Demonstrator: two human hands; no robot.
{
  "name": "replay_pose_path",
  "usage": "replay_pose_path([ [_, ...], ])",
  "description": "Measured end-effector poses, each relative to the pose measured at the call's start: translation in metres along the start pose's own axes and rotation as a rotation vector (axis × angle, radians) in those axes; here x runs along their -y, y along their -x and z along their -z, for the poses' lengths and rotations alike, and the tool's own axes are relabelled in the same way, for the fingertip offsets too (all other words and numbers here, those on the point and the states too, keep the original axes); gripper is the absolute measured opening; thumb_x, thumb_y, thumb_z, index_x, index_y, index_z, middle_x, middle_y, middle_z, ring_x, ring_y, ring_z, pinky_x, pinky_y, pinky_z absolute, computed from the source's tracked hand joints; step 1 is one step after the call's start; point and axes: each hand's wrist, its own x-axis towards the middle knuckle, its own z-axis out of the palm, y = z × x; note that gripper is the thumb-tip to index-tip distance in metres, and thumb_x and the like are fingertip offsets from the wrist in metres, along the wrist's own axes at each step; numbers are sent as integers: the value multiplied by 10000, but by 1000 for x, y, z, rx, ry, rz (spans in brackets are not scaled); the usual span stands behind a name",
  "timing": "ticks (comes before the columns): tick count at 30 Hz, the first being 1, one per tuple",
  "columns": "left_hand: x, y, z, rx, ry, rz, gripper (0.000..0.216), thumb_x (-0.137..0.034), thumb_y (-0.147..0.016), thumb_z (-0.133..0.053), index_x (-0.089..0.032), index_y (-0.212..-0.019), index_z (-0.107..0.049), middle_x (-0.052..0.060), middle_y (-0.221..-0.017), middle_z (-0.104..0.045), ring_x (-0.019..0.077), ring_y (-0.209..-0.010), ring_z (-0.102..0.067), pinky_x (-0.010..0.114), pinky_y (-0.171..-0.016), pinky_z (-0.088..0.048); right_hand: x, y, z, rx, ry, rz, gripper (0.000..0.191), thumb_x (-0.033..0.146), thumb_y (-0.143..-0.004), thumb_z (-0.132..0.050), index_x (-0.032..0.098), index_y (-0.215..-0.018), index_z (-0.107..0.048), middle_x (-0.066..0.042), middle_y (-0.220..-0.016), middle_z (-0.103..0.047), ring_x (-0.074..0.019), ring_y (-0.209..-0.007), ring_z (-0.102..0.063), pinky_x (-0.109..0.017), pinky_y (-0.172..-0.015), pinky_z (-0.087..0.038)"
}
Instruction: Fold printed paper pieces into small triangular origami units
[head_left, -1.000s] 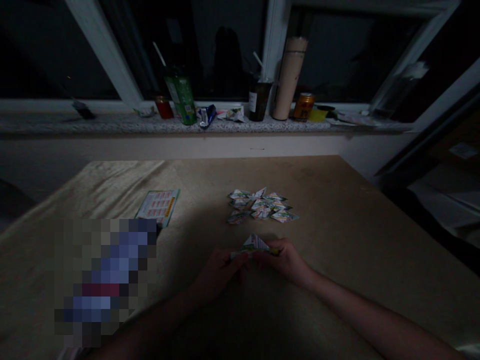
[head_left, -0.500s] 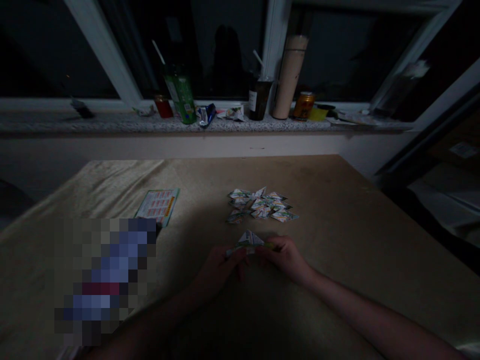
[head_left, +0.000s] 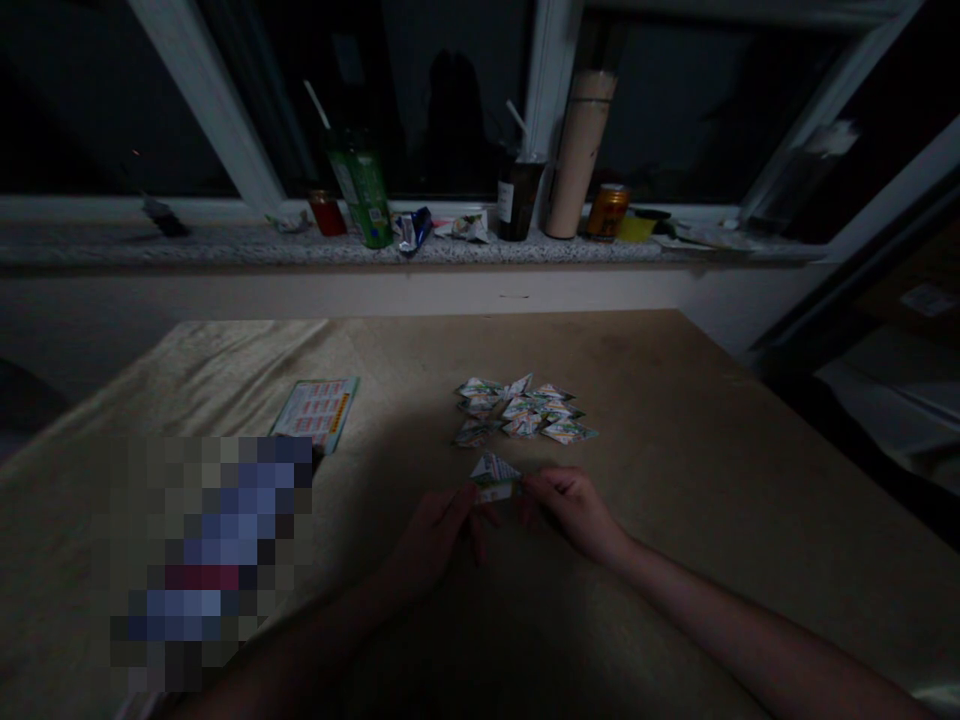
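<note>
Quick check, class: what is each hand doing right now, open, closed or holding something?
Left hand: holding the folded printed paper by its left end.
Right hand: holding the same paper by its right end.

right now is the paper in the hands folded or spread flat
Folded: the paper shows a pointed triangular flap above a straight band, held between the left hand and right hand.

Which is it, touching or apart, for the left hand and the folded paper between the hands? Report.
Touching. The head view shows the left hand gripping the folded paper by its left end, thumb over it.
</note>
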Motion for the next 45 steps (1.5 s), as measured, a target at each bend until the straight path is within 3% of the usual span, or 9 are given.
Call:
replay_pose_path([
  [6, 0, -1, -1, -12, -6, -15, 558, -467, -911, -246, -140, -674, -630, -2, -442, -590, 131, -473, -545, 210, -550, -398, -5, 0, 1, 17, -43, 5, 409, 467, -810, -536, 140, -575, -608, -13, -521, -609, -106, -475, -547, -211, -482, -408],
  [20, 0, 1, 1, -16, 104, 48, 490, -479, -847, -360, -136, -576, -583, -4, -418, -527, 111, -388, -497, 200, -444, -370, -1, -6, 17, -127, -140, 30, 353, 429, -792, -579, 147, -586, -626, -5, -506, -597, -88, -426, -492, -201, -457, -368],
  [26, 0, 0, 2, -56, 79, -35, 368, -433, -824, -446, -131, -726, -632, -4, -514, -578, 119, -492, -528, 196, -509, -389, 0, -4, 15, -65, -140, 20, 368, 418, -800, -572, 149, -553, -612, -7, -505, -598, -92, -437, -503, -203, -463, -373],
  [32, 4, 2, 3, -164, 20, -14, 357, -387, -836, -443, -154, -597, -570, -27, -447, -528, 105, -445, -492, 188, -482, -363, -3, -4, 12, -21, -109, -9, 358, 427, -795, -573, 150, -571, -610, 6, -489, -589, -87, -415, -491, -197, -442, -360],
  [38, 4, 4, 2, -132, -12, -15, 358, -382, -859, -412, -156, -650, -595, -43, -406, -508, 98, -394, -477, 184, -455, -354, -2, -5, 14, -73, -71, -7, 375, 430, -793, -574, 150, -544, -597, 8, -491, -577, -83, -426, -480, -198, -450, -345],
  [45, 1, -1, 1, -61, 0, -37, 373, -388, -880, -387, -143, -759, -641, -13, -491, -586, 121, -487, -541, 199, -528, -392, 2, -4, 15, -183, -36, 61, 268, 363, -778, -616, 154, -612, -639, 7, -535, -603, -90, -473, -504, -203, -502, -375],
])
